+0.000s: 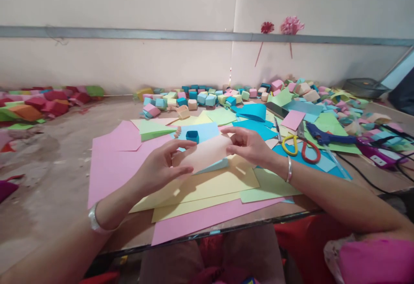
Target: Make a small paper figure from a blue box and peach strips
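Observation:
My left hand [161, 165] and my right hand [250, 146] hold a pale peach strip of paper [208, 153] between them, just above the table. Each hand pinches one end of the strip with fingers and thumb. Beneath the strip lie large sheets of yellow paper [210, 184], pink paper [110, 163] and green paper [268, 187]. A small blue paper box [192, 136] stands on a light blue sheet just beyond my hands. Each wrist wears a silver bangle.
Yellow and red scissors [300, 148] and a blue glue gun [326, 137] lie to the right, with black cables running off the edge. Several small folded paper cubes [200, 98] line the back of the table. Red and green paper pieces [42, 105] pile at far left.

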Demonstrator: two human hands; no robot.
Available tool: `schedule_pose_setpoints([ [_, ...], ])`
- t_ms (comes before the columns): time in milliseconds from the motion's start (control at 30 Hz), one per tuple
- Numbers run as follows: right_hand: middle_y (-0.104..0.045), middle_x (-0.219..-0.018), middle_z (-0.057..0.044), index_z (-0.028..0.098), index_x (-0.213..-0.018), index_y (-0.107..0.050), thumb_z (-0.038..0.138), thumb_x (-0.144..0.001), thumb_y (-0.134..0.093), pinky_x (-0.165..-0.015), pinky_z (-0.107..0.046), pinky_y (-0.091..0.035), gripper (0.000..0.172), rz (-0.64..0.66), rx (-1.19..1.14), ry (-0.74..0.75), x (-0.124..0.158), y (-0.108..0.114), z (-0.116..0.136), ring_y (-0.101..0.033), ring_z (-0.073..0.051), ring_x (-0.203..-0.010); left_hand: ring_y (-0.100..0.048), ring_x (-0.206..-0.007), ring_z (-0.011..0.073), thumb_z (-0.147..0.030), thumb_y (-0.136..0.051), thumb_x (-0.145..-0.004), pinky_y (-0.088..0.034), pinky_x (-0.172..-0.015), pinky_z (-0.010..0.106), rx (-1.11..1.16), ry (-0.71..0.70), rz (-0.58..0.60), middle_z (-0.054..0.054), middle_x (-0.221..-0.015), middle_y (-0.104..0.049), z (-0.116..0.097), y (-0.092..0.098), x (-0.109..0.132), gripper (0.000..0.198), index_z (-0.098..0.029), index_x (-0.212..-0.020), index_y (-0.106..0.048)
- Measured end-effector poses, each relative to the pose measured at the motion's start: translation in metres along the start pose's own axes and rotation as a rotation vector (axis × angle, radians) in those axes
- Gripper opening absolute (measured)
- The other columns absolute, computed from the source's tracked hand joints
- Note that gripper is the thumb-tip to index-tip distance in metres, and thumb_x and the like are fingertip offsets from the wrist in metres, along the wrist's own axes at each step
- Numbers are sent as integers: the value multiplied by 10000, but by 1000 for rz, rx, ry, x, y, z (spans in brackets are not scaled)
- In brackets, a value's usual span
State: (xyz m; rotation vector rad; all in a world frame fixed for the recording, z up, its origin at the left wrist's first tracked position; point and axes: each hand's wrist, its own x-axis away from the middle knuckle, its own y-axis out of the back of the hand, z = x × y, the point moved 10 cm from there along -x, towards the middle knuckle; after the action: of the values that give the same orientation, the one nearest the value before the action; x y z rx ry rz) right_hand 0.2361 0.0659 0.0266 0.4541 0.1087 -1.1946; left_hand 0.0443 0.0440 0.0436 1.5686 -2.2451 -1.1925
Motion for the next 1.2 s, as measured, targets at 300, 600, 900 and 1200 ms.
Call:
schedule_pose_setpoints([
  [300, -737, -944, -37, 243, -1206, -599, 258, -822, -677, -765, -337, -499, 393, -72, 401, 307, 5, 4, 29, -660, -186, -890, -633, -751, 144, -200, -633, -830, -513, -641, 254, -203, -146, -234, 17, -836, -681, -22, 23, 8, 88, -220, -874, -707],
  [600, -731, -1045, -34, 222, -882, -648, 161, -941, -480, -793, -343, -404, 188, 128, 868, 599, 21, -28, 36, -632, -180, -1001, -633, -762, 131, -112, -531, -869, -495, -669, 241, -337, -298, -150, 25, -856, -688, -34, 0, 12, 183, -199, -805, -679],
  [900, -688, -915, -78, 167, -788, -637, 90, -925, -473, -731, -323, -363, 227, 339, 1065, 592, 27, -47, 18, -574, -189, -858, -607, -776, 192, -112, -476, -891, -462, -650, 286, -507, -215, 98, 55, -789, -670, -15, -28, 14, 227, -178, -798, -673],
  [1200, -618, -804, -75, 146, -758, -589, 82, -936, -447, -656, -296, -308, 237, 433, 1071, 489, 23, -50, 8, -487, -173, -770, -608, -760, 188, -249, -500, -930, -450, -620, 279, -481, -158, 211, 52, -785, -652, -9, -38, 19, 246, -179, -788, -688],
])
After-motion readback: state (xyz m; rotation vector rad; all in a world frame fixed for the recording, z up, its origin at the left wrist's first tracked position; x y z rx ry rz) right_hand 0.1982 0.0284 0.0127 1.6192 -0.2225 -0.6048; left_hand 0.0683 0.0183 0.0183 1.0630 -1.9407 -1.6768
